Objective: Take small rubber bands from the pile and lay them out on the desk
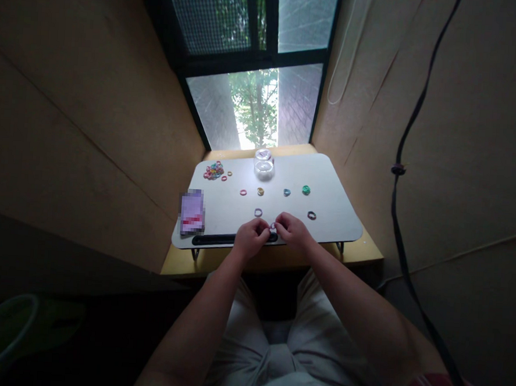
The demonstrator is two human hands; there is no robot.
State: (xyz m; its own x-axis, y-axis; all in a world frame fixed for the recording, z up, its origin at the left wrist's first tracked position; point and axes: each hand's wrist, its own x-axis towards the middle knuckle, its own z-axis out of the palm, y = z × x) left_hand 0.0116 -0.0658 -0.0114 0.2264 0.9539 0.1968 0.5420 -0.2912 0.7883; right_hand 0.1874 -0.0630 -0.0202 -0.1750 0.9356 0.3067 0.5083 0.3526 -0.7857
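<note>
Near the front edge of a white folding table (275, 194), my left hand (252, 237) and my right hand (292, 230) pinch a small pinkish ring-shaped band (273, 226) between them. Just beyond my hands lies a purple band (258, 213), with a dark band (311, 215) to its right. Farther back sit a pink band (243, 192), a yellow group (260, 191), a blue one (286, 192) and a green one (306, 190). A mixed pile of coloured bands (214, 170) rests at the back left.
A clear round container (264, 165) stands at the table's back. A purple packet or phone (192, 212), blurred, lies at the left edge. The table has a black slot (214, 238) along its front. A dark cord (394, 213) hangs at the right.
</note>
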